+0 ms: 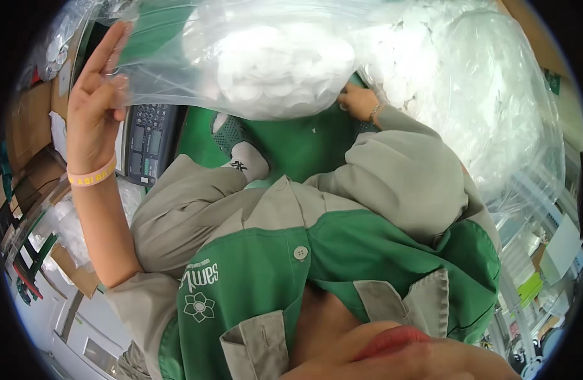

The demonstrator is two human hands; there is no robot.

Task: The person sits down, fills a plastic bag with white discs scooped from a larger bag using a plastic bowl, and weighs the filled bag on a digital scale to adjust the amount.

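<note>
A clear plastic bag (285, 69) with many small white round pieces bunched inside stretches across the top of the view. Raised at the left, my left hand (98, 95) grips the flat, unfilled end of this bag between fingers and thumb. My right hand (360, 102) is at the bag's lower right side, its fingers curled against the plastic; the bag partly hides the fingertips. Close by on the right stands a much larger clear bag (481, 107), also full of white round pieces.
An electronic scale (147, 142) with keypad and small display is below my left hand. Green floor (298, 142) shows between my legs, with my sandalled foot (231, 136) on it. Cardboard boxes (28, 123) line the far left, and shelving with assorted items (545, 272) the right.
</note>
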